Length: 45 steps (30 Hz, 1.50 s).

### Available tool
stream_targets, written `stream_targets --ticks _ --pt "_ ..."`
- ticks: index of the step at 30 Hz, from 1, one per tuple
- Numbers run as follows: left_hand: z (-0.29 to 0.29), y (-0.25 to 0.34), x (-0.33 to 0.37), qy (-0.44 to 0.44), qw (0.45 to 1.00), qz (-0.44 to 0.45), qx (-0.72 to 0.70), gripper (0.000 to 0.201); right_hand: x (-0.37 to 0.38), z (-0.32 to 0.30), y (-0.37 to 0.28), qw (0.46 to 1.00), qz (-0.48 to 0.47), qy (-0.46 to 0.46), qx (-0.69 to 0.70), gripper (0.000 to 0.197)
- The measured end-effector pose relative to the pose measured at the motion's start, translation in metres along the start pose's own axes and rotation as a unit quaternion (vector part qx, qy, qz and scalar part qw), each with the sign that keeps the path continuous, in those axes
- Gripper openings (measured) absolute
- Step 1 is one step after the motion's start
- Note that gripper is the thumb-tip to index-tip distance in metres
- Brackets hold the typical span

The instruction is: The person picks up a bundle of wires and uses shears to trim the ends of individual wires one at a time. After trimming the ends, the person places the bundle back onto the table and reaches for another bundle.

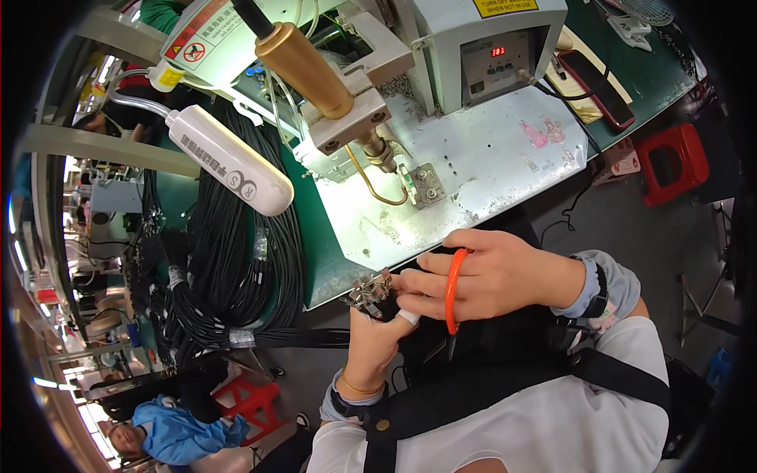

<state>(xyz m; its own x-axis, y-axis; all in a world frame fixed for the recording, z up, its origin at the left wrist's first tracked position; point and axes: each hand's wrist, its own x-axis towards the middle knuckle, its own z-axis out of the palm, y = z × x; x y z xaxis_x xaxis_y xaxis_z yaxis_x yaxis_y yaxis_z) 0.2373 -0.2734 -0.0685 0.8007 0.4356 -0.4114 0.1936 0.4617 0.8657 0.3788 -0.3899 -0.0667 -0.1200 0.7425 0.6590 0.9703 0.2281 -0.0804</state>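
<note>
My left hand (372,347) is closed around a bunch of small metal cable connectors (369,295), just off the near edge of the machine's plate. Black cables (311,338) run from the left toward this hand. My right hand (505,280) reaches in from the right, its fingertips at the connectors and near my left thumb, which has a white wrap on its tip. Orange-handled scissors (455,290) hang looped over the right fingers, with a dark tip pointing down. Whether the right fingertips pinch a connector is hidden.
Ahead stands a soldering machine with a brass-coloured cylinder (307,69) over a small metal fixture (428,186). A white lamp (229,162) overhangs a thick black cable bundle (213,268). A control box (497,63), phone (595,91) and red stool (674,164) are rightward. Someone in blue (177,430) sits lower left.
</note>
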Motion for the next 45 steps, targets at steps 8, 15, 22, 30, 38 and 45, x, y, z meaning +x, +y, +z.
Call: stream_targets --ticks 8,15,22,30,38,45 --pt "-0.004 0.003 0.0 -0.039 0.997 -0.033 -0.05 0.019 -0.012 0.002 -0.001 0.998 0.035 0.049 -0.001 0.014" --pt "0.0 -0.008 0.0 -0.018 0.995 0.091 0.036 0.018 -0.012 0.009 -0.012 0.991 0.079 0.106 -0.012 0.012" --pt "0.001 -0.013 -0.001 0.04 0.897 0.341 0.277 0.016 -0.014 0.016 -0.021 0.964 0.208 0.12 0.114 0.023" --pt "-0.002 -0.005 -0.002 0.003 0.999 0.05 -0.015 0.016 -0.013 0.025 -0.016 0.94 0.2 0.212 0.179 0.029" --pt "0.0 -0.003 -0.003 0.008 0.998 0.054 -0.015 0.017 -0.012 0.023 -0.016 0.94 0.205 0.208 0.175 0.025" --pt "-0.004 -0.007 -0.005 0.041 0.983 0.177 0.029 0.014 -0.022 0.009 -0.02 0.91 0.346 0.031 0.226 0.026"
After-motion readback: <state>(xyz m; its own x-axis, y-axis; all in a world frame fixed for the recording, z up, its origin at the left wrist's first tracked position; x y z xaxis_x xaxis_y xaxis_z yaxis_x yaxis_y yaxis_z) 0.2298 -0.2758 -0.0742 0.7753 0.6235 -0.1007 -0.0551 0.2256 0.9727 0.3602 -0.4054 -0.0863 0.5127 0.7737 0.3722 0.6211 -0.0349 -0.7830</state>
